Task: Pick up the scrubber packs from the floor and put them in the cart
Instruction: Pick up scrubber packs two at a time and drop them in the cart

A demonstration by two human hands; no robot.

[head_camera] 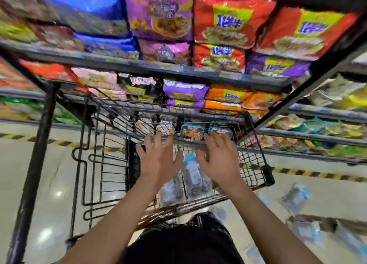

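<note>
A black wire cart (pixel 256 160) stands in front of me, tilted in the blurred view. Scrubber packs (pixel 193 174) in clear plastic with blue labels lie in its basket. My left hand (pixel 158 156) and my right hand (pixel 218 156) hover over the basket with fingers spread, holding nothing, one on each side of the packs. More scrubber packs (pixel 296 196) lie on the pale floor at the right, with others (pixel 305 230) nearer me.
Shelves of colourful noodle bags (pixel 224 23) fill the view behind the cart. A black shelf post (pixel 37 144) stands at the left. Yellow-black hazard tape (pixel 317 173) runs along the floor below the shelves. My dark trousers (pixel 184 242) show at the bottom.
</note>
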